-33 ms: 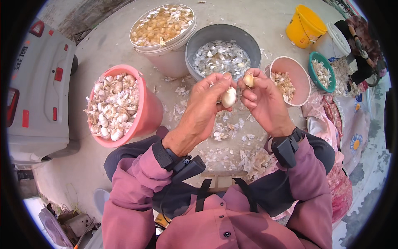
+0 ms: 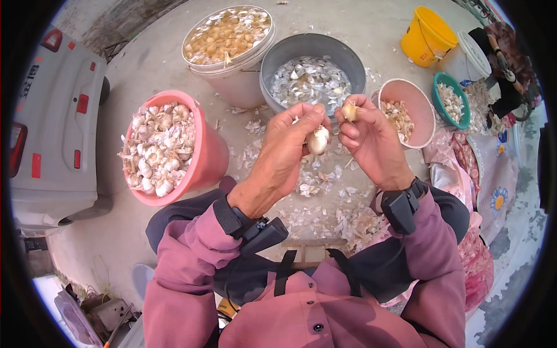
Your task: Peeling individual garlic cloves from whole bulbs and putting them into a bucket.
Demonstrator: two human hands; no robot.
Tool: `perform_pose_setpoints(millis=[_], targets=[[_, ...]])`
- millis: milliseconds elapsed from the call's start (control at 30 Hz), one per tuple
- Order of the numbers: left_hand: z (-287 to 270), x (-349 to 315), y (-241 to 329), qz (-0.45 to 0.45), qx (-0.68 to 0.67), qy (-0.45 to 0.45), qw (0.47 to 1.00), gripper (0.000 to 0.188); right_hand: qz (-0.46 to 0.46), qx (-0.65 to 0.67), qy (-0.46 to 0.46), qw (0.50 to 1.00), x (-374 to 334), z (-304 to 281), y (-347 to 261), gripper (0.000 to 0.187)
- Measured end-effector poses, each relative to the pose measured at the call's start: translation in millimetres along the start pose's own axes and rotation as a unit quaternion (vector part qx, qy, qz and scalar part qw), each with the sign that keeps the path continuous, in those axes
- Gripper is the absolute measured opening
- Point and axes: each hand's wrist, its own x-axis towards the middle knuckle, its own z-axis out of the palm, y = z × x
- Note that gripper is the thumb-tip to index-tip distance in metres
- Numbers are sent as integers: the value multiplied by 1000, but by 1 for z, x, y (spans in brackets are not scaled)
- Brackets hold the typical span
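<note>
My left hand [image 2: 281, 145] is closed around a white garlic bulb [image 2: 318, 141], its rounded side showing beneath the thumb. Between the thumb and bent fingers of my right hand [image 2: 376, 142] is a yellowish garlic clove [image 2: 349, 112], held a little above and right of the bulb. The two hands are close together but apart. Behind them stands a grey metal tub [image 2: 313, 43] with pale garlic skins and cloves in it. To their right is a pale pink bucket [image 2: 426, 110] partly filled with cloves.
A pink bucket [image 2: 217, 153] heaped with garlic bulbs stands left. Behind it is a white bucket [image 2: 232, 87] of cloves in liquid. A yellow bucket [image 2: 426, 37] and a green basin [image 2: 441, 98] stand far right, near another person [image 2: 510, 64]. Garlic skins [image 2: 316, 220] litter the floor.
The garlic bulb in my left hand has shifted and turned very slightly to the left. My right hand is almost unmoved, still pinching the clove.
</note>
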Motion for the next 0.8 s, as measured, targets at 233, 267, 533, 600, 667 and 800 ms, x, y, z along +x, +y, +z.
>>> perform_pose_setpoints(millis=[233, 267, 533, 600, 667, 800], targets=[[5, -1, 0, 17, 113, 43, 993, 11, -18, -260, 37, 965, -4, 3, -8, 18], [5, -2, 0, 14, 118, 36, 992, 11, -17, -260, 37, 965, -5, 2, -7, 18], [-3, -2, -6, 1, 186, -1, 983, 13, -72, -449, 50, 889, -14, 8, -5, 22], [-1, -2, -3, -30, 242, 6, 970, 17, -100, -472, 52, 874, -14, 11, -9, 23], [0, -2, -8, 17, 225, -7, 974, 19, -138, -499, 27, 855, -13, 10, -10, 23], [3, -2, -7, 31, 144, -11, 989, 22, -139, -503, 23, 852, -13, 12, -13, 23]])
